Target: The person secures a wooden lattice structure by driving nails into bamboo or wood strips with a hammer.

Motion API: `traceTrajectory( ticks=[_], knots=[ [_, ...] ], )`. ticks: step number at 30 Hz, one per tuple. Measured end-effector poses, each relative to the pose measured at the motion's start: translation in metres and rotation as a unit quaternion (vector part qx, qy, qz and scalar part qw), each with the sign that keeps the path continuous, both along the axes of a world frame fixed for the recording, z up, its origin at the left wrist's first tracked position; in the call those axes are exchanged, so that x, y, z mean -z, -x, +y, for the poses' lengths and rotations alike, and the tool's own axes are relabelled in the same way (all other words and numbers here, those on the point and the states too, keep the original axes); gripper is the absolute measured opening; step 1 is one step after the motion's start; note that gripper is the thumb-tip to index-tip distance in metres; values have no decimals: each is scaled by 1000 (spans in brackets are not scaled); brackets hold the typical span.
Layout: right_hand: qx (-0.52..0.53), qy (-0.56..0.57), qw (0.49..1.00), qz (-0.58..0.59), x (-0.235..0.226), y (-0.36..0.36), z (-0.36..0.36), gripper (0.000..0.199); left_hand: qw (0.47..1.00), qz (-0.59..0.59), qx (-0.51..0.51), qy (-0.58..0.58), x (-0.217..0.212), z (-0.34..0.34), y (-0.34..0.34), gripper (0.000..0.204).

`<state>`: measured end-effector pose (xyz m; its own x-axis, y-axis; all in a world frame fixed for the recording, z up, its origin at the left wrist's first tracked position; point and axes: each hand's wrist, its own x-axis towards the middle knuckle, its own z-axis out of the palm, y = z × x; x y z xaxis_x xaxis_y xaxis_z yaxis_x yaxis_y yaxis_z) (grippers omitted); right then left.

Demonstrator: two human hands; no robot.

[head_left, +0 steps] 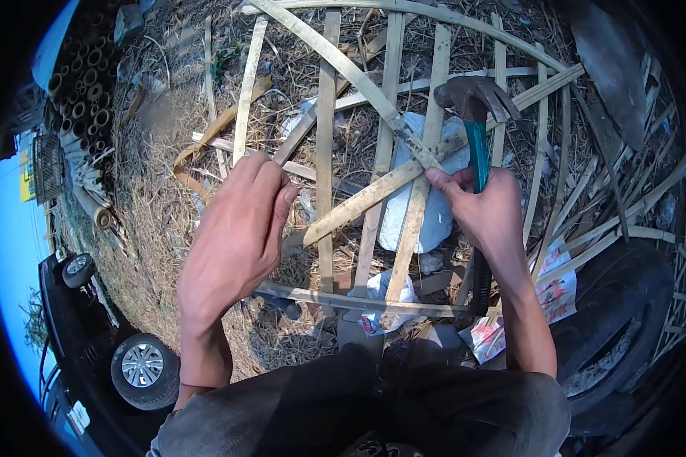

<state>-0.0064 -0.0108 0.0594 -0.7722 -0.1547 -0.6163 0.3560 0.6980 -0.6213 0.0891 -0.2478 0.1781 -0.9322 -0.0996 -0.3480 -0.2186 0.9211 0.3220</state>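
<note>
A lattice of flat bamboo slats (326, 152) spreads in front of me over the ground. My right hand (489, 206) grips a claw hammer (478, 145) with a teal and black handle, its head pointing away from me. The thumb of that hand rests at the end of a diagonal bamboo slat (358, 80), where it crosses another diagonal slat (381, 186). My left hand (236, 232) hovers at the lattice's left side with its fingers curled closed. What those fingers hold, if anything, is hidden. A large whitish stone (423, 217) lies beneath the crossing.
Dry grass and scraps cover the ground. A black tire (617, 327) lies at the lower right beside printed paper (556, 293). More loose bamboo strips (648, 202) lie at the right. Stacked bamboo poles (84, 95) and a dark vehicle (84, 343) are at the left.
</note>
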Motion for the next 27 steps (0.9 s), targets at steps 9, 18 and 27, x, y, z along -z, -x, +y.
traceTrajectory(
  ticks=[9,18,27],
  knots=[
    [-42,-37,997,58,-21,-3,4,45,981,121,-19,-151,89,45,-24,7],
    [-63,-49,990,117,-4,-7,1,50,928,197,-255,-189,98,-13,-26,21],
    [-79,-79,985,131,0,-1,9,52,987,-35,-61,-144,146,-32,38,20]
  ],
)
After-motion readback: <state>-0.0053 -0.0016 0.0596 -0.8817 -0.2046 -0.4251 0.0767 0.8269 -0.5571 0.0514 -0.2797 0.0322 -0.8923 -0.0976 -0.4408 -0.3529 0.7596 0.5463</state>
